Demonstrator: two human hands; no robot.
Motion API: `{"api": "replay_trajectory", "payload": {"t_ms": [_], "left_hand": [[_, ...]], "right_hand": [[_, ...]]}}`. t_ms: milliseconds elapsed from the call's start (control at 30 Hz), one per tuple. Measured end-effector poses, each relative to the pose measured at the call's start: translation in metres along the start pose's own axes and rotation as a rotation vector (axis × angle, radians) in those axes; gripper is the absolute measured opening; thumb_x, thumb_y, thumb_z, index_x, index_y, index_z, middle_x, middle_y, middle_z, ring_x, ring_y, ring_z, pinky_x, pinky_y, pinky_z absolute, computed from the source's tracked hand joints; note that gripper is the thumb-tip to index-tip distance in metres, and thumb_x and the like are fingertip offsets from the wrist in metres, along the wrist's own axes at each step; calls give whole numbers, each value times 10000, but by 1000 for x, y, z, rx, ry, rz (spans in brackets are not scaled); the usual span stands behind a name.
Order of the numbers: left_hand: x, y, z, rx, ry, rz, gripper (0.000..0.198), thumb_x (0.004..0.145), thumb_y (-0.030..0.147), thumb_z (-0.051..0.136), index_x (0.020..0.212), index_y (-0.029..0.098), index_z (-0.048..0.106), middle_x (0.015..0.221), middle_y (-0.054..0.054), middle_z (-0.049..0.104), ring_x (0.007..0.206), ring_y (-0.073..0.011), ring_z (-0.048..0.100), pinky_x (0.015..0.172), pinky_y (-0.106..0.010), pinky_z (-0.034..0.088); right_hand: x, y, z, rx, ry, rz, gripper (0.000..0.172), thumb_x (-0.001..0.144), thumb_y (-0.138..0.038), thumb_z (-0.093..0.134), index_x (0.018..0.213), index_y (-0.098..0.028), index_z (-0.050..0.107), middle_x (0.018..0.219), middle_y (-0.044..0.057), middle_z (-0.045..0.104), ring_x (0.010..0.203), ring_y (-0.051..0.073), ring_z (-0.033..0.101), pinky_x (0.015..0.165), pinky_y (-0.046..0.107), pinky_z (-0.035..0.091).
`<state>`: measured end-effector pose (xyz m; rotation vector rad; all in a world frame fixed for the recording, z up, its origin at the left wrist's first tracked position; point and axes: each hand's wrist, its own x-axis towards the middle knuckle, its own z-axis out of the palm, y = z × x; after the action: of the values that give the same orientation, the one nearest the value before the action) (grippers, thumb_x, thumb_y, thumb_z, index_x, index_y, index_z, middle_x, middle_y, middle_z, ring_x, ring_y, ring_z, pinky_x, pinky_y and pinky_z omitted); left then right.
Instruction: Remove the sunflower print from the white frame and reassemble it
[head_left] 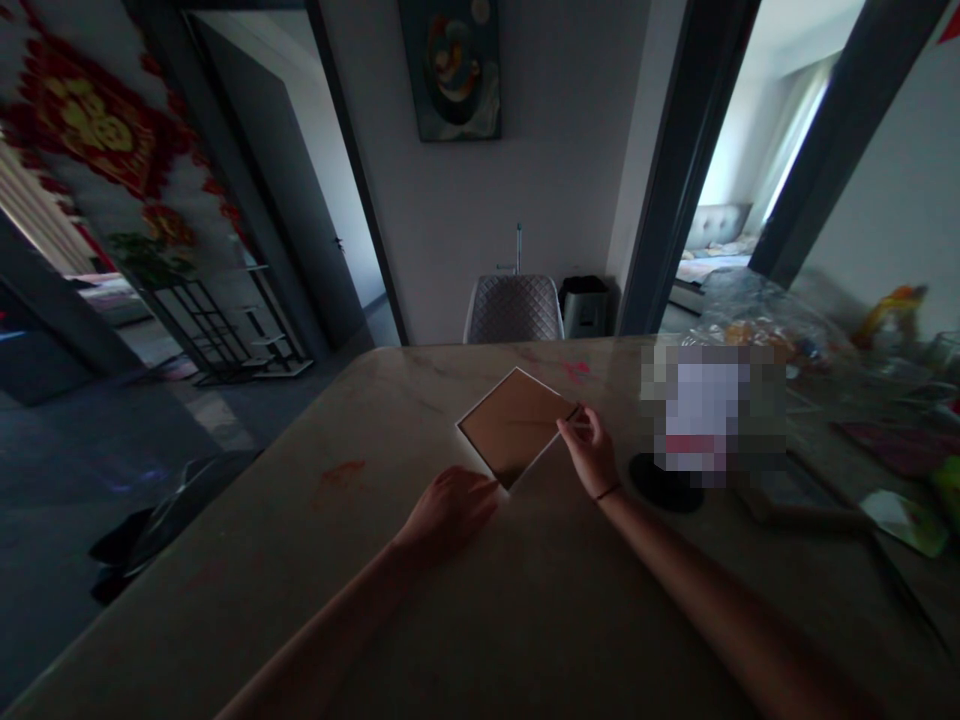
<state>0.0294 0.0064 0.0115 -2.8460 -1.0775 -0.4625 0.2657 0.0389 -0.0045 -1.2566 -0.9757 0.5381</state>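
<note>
Touching brown panel (514, 425), apparently — hands (450, 508) blurred

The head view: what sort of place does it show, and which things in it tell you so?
Most likely a home, perhaps its dining area: a quilted chair stands at the far side of a large table, and a bed can be seen further back on the right.

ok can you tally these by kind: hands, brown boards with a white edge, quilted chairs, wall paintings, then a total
Hands: 2 (left hand, right hand)
White-edged brown board: 1
Quilted chair: 1
Wall painting: 1
Total: 5
</note>
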Motion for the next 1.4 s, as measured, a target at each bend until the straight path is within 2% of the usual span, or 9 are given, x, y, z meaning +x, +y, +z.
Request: {"api": "replay_trajectory", "payload": {"t_ms": [67, 133, 300, 433, 633, 800, 933, 1167, 1400], "left_hand": [[1, 3, 1, -13, -12, 49, 292, 886, 334, 386, 1110, 266, 560, 1135, -4, 610, 1107, -174, 497, 996, -388, 314], [3, 6, 1, -20, -17, 81, 290, 887, 332, 388, 1120, 279, 553, 1155, 7, 601, 1155, -174, 460, 1020, -400, 284], [4, 6, 0, -6, -25, 86, 283, 876, 298, 414, 1124, 293, 552, 1151, 18, 605, 1180, -187, 438, 1018, -425, 287], [2, 3, 2, -2, 18, -43, 333, 864, 317, 428, 1185, 271, 502, 1180, -11, 587, 1153, -194, 465, 1020, -429, 294], [-4, 4, 5, -15, 186, -203, 719, 847, 391, 433, 1397, 170, 26, 1291, -118, 483, 1210, -234, 409, 989, -436, 340], [-5, 2, 7, 25, 272, -178, 773, 851, 439, 407, 1385, 137, -62, 1321, -162, 437, 1229, -256, 388, 992, -451, 336], [-3, 0, 8, 57, 215, -69, 832, 825, 523, 401, 1387, 109, -53, 1351, -189, 387, 1248, -272, 359, 1023, -464, 292], [-2, -1, 10, 41, 156, -156, 744, 840, 488, 389, 1387, 121, 43, 1376, -181, 350, 1274, -249, 318, 1050, -454, 239], [-3, -2, 14, 50, 141, -231, 490, 856, 396, 399, 1254, 121, 328, 1245, -144, 517, 1234, -229, 387, 1052, -456, 249]], "right_hand": [[-7, -5, 5, 90, -34, -26, 572, 633, -438, 607, 1100, -152, 441, 918, 71, 595, 697, 156, 586, 645, 289, 471], [-16, -7, 10, 81, -123, -29, 422, 658, -427, 587, 967, -164, 473, 792, 34, 590, 652, 147, 573, 607, 273, 465], [-36, -3, 15, -227, -343, -130, 253, 679, -403, 574, 722, -203, 425, 612, -16, 532, 549, 134, 521, 540, 257, 430], [-40, 1, 15, -348, -339, -253, 219, 773, -408, 470, 808, -192, 462, 654, 16, 564, 583, 149, 547, 555, 260, 435], [-29, 1, 7, -590, -183, -503, 382, 873, -328, 335, 1189, -151, 454, 939, 120, 606, 841, 208, 568, 720, 328, 450], [-22, -6, -6, -858, -320, -680, 468, 889, -200, 310, 1352, -264, 296, 957, 81, 563, 864, 198, 507, 769, 336, 426], [-24, -5, -5, -975, -441, -725, 461, 884, -189, 357, 1321, -334, 346, 958, 70, 548, 862, 195, 483, 766, 324, 425], [-26, -5, -2, -976, -489, -717, 355, 863, -285, 453, 1215, -281, 497, 910, 80, 536, 830, 184, 499, 719, 307, 440], [-22, 2, -3, -914, -537, -678, 285, 806, -264, 548, 1086, -228, 585, 904, 71, 541, 859, 173, 512, 742, 298, 435]]}}
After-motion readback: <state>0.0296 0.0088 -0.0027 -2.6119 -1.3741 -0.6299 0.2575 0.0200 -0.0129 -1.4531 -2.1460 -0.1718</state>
